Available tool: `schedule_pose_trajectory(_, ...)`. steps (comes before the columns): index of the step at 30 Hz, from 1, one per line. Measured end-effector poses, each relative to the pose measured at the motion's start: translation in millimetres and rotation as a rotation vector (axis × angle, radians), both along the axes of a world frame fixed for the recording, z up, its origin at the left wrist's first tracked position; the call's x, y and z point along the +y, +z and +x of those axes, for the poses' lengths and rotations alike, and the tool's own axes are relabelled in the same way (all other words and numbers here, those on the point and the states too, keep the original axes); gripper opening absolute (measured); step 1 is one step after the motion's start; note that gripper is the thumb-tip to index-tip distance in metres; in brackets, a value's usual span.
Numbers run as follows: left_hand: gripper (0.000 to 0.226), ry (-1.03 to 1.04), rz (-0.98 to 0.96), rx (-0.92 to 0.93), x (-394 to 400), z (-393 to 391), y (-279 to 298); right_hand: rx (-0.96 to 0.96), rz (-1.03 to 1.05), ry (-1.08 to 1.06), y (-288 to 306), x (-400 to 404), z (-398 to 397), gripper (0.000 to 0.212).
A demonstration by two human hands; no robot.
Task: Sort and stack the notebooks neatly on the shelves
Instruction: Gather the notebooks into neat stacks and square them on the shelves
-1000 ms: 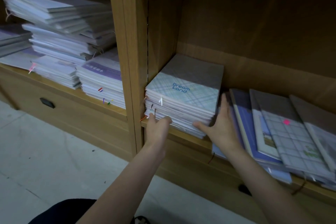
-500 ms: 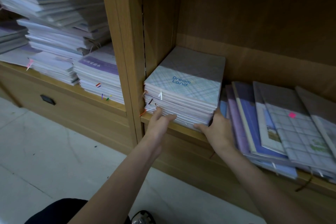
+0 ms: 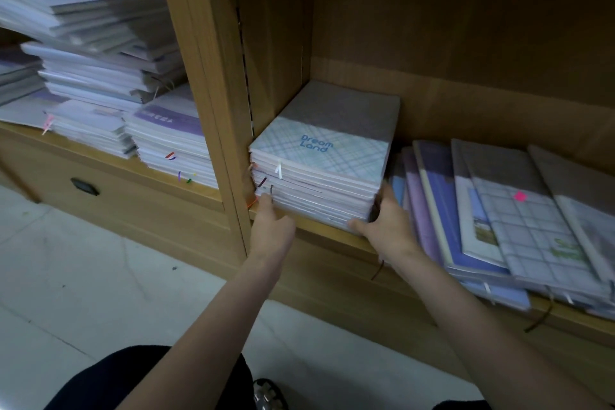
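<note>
A neat stack of notebooks (image 3: pixel 319 176), topped by a plaid "Dream Land" cover, lies on the wooden shelf (image 3: pixel 319 231) against the compartment's left wall. My left hand (image 3: pixel 273 223) touches the stack's front edge near its left corner with its fingertips. At the front right corner my right hand (image 3: pixel 387 226) presses fingers against the stack's right side, with the thumb along the bottom front edge. To the right, several purple, blue and grid-patterned notebooks (image 3: pixel 499 216) lie fanned and overlapping on the same shelf.
A wooden upright (image 3: pixel 206 93) divides the shelf unit. The left compartment holds uneven piles of notebooks (image 3: pixel 100 76). Below the shelves are drawer fronts with a dark handle (image 3: pixel 85 186). A pale tiled floor (image 3: pixel 83 293) lies in front.
My right hand has slid from the stack's right side toward its front right corner. My left hand has stayed at the front left edge. The view has moved closer.
</note>
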State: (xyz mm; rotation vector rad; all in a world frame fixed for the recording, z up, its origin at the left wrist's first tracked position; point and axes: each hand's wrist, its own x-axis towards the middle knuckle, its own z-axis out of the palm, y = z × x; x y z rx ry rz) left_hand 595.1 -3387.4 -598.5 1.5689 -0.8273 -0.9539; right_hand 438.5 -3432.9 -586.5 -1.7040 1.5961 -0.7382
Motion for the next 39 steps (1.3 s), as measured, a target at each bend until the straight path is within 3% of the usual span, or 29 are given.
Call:
schedule_pose_trajectory(2,0.063,-0.048,0.03,-0.159,2.8,3.5,-3.4,-0.129,0.066,-0.042,-1.7,-3.7,-6.4,0.073)
schedule_pose_trajectory(5,0.066,-0.287,0.119,-0.303,7.6,-3.1,-6.1,-0.231,0.134,-0.05,-4.6,-3.2,-9.7,0.056)
schedule_pose_trajectory(8,0.071,-0.456,0.184,-0.382,8.4,-7.8,-6.5,-0.391,0.154,-0.062,-4.0,3.7,-5.2,0.056)
schedule_pose_trajectory(12,0.073,-0.516,0.177,-0.37,9.9,-0.1,-8.0,-0.546,0.14,-0.09,-0.4,5.6,-0.9,0.054)
schedule_pose_trajectory(16,0.074,-0.534,0.18,-0.314,12.1,1.0,-6.5,-0.551,0.156,-0.047,-5.0,7.3,-1.5,0.056)
schedule_pose_trajectory(21,0.072,-0.524,0.207,-0.432,6.6,-0.5,-5.0,-0.338,0.153,0.05,-5.1,10.9,-8.1,0.066)
schedule_pose_trajectory(25,0.071,-0.456,0.177,-0.665,9.4,-2.2,-4.4,-0.517,0.286,0.095,7.0,10.9,-25.8,0.075)
schedule_pose_trajectory(29,0.071,-0.32,0.004,-0.846,17.5,-5.2,-7.6,-0.591,0.268,0.056,17.9,18.5,-37.2,0.075)
schedule_pose_trajectory(35,0.069,-0.224,-0.029,-0.676,18.2,-9.8,-8.2,-0.439,0.227,0.047,13.7,18.5,-27.7,0.066)
schedule_pose_trajectory(39,0.054,-0.275,-0.04,-0.18,11.1,-14.6,-11.9,-0.257,0.259,-0.026,-11.6,12.4,-13.8,0.04)
